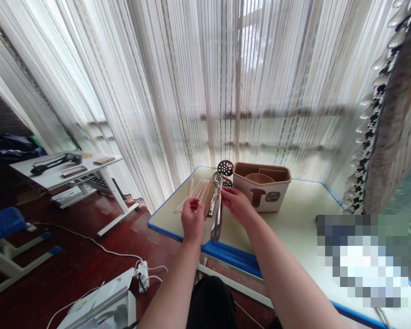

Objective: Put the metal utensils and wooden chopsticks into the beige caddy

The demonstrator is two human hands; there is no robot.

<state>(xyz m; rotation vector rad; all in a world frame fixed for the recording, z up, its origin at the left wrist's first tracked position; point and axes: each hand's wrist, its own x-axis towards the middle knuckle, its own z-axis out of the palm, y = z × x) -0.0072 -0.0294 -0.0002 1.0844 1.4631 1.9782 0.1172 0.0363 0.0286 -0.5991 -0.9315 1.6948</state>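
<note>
A metal skimmer (pixel 225 167) with a round perforated head rises from my right hand (pixel 237 204), whose fingertips pinch its handle. Below it, more steel utensils (pixel 216 224), including another perforated head, lie with handles toward the table's front edge. To their left are several wooden chopsticks (pixel 200 189), some bundled and some fanned out. My left hand (pixel 193 218) is over the near end of the chopsticks, its fingers curled but apart from the thumb, with nothing visible between them. A beige and brown utensil holder (pixel 274 192) with compartments stands just right of my right hand.
The pale table (pixel 294 228) has a blue edge, and a blurred-out patch covers its right side. Sheer curtains (pixel 192 91) hang behind. At left stand a white table (pixel 51 176) and a blue chair (pixel 7 224). A power strip (pixel 143 276) and cables lie low at left.
</note>
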